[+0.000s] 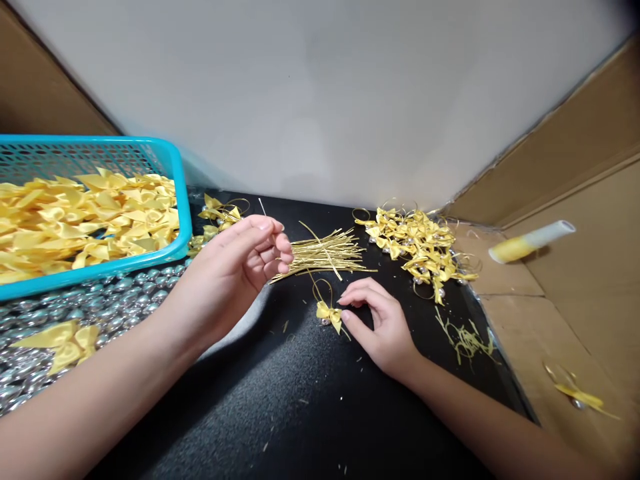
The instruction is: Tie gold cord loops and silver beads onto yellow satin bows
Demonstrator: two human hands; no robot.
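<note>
My left hand [240,260] is raised over the middle of the table. Its thumb and forefinger pinch a thin silvery needle [263,205], whose end sticks up above the fingertips. Below and to the right, a small yellow ribbon bow [327,312] with a gold cord loop and a silvery bead sits on the black tabletop. My right hand [383,327] has its thumb and forefinger closed at the bow's right edge. Just behind both hands lies a bundle of cut gold cords [327,253].
At left stands a blue basket [183,200] of yellow bows, with many silvery beads [125,300] before it. Finished looped bows [415,247] are heaped at the back right, near cord scraps [467,340]. A white-and-yellow tube [533,241] lies by the cardboard wall [575,147].
</note>
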